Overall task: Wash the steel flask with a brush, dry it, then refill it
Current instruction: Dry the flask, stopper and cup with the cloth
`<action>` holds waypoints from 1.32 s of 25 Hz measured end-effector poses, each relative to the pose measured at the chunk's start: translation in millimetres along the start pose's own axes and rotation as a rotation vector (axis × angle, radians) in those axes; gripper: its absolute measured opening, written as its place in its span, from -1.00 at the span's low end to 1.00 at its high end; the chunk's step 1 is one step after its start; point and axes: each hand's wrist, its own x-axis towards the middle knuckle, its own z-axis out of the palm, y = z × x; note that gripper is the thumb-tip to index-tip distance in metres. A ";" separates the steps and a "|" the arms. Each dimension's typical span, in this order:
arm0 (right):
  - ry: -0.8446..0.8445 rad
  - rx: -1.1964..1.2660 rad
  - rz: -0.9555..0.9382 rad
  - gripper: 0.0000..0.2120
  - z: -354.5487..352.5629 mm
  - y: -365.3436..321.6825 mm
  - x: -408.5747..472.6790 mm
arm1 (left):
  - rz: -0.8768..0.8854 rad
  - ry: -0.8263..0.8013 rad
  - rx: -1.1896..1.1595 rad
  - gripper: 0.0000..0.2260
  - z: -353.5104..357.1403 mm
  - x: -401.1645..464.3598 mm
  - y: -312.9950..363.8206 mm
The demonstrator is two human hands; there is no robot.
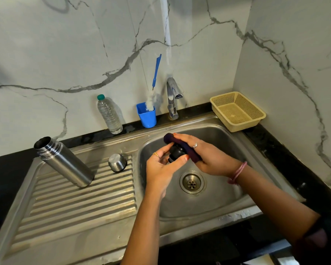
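Note:
The steel flask (65,162) stands uncapped on the ribbed drainboard at the left. Its steel cup lid (117,162) sits upside down beside it. Over the sink basin, my left hand (161,169) holds the black inner stopper (177,152) between its fingers and thumb. My right hand (204,155) grips a dark purple cloth (182,147) and presses it on top of the stopper. The blue-handled bottle brush (154,83) stands in a blue cup (146,115) against the wall, behind the sink.
A steel tap (172,96) rises behind the basin (227,197), with no water running. A clear plastic water bottle (109,114) with a green cap stands left of the blue cup. A yellow mesh basket (237,110) sits at the back right corner.

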 end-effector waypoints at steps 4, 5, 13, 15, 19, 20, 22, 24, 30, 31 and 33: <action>-0.039 -0.343 -0.165 -0.29 -0.6 -6.1 3.9 | 0.062 0.055 0.098 -0.62 -3.1 4.9 -4.3; -0.020 -0.435 -0.217 -0.32 3.8 -7.3 1.0 | 0.064 0.092 0.085 -0.63 -3.9 6.3 -5.5; 0.092 0.099 0.085 -0.25 8.4 -12.1 0.3 | 0.038 0.064 -0.067 -0.56 0.8 5.0 0.4; 0.116 -0.031 0.036 -0.25 14.2 -16.7 -3.5 | 0.029 0.089 -0.106 -0.56 -0.2 10.5 2.3; 0.123 0.004 0.032 -0.26 14.1 -14.6 -5.3 | 0.030 0.064 -0.117 -0.54 -2.1 8.9 2.7; 0.122 0.054 0.067 -0.25 11.3 -12.8 -2.3 | 0.031 0.047 -0.122 -0.52 -2.1 7.6 2.4; 0.123 0.072 0.104 -0.25 7.3 -12.1 4.1 | 0.019 0.026 -0.190 -0.49 -1.0 8.1 4.5; 0.145 -0.009 0.068 -0.27 8.7 -16.2 6.4 | -0.021 0.035 -0.329 -0.49 -1.5 12.0 9.6; 0.260 -0.150 -0.014 -0.24 22.5 -9.4 -3.8 | -0.147 -0.028 -0.529 -0.62 -0.2 10.1 13.2; 0.261 -0.112 0.026 -0.23 20.6 -9.8 -0.9 | -0.168 -0.032 -0.524 -0.62 1.6 8.7 12.1; 0.242 -0.182 0.042 -0.23 17.7 -14.1 4.4 | -0.195 -0.011 -0.528 -0.64 2.4 7.3 10.6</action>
